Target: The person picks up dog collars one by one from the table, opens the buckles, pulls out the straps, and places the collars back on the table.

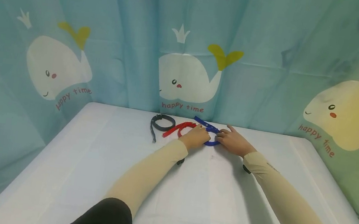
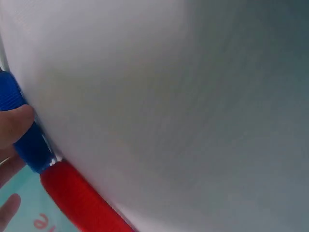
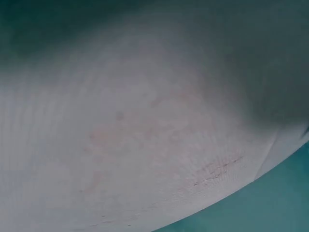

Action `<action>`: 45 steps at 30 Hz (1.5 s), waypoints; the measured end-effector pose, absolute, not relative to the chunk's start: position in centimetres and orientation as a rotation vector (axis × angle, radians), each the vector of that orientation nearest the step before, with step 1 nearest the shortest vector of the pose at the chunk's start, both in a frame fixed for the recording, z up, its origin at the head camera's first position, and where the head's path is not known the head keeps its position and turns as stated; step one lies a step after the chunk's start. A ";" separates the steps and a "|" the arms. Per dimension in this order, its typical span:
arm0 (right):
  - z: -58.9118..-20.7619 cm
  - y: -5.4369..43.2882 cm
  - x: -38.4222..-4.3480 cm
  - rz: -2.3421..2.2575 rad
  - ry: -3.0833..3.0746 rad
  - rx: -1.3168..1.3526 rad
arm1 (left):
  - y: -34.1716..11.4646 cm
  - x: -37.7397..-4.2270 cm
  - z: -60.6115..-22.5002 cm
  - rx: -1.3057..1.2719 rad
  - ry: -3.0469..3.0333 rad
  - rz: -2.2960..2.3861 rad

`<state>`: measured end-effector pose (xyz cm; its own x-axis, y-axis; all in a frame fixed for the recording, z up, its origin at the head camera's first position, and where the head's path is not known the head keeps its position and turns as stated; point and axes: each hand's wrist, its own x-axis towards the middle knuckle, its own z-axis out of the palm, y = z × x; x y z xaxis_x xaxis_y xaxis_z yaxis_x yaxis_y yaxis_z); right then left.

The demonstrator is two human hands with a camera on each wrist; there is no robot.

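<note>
Near the far edge of the table lie three looped straps in a row. My left hand [image 1: 195, 137] reaches over the gap between the red looped strap [image 1: 171, 129] and the blue looped strap [image 1: 210, 143], covering part of both. In the left wrist view, its thumb [image 2: 19, 121] and fingers pinch the ribbed blue strap, whose end meets the red one. My right hand [image 1: 234, 140] grips the right side of the blue loop with its fingertips, one finger sticking out. Behind the hands, the blue strap's straight tail slants up to the left. The right wrist view shows no hand.
A black looped strap [image 1: 163, 128] lies left of the red one, its tail toward me. White cloth covers the table [image 1: 188, 202]. A blue-green curtain [image 1: 133, 46] with whale prints hangs close behind the far edge and along both sides.
</note>
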<state>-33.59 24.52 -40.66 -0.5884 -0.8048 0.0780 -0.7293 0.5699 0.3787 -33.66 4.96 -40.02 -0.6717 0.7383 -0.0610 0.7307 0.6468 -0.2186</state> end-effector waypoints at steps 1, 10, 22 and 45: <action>-40.7 24.5 -33.6 -0.462 -2.544 1.277 | 5.0 -33.6 -40.0 -1.254 -2.824 0.347; -39.8 25.3 -31.0 -0.344 -2.440 1.272 | 3.9 -31.4 -38.4 -1.290 -2.687 0.412; -35.7 26.1 -24.5 -0.053 -2.140 1.377 | -0.6 -26.2 -33.9 -1.514 -2.431 0.195; -30.0 22.6 -19.8 0.025 -1.852 1.315 | -3.1 -20.8 -30.9 -1.507 -2.195 -0.333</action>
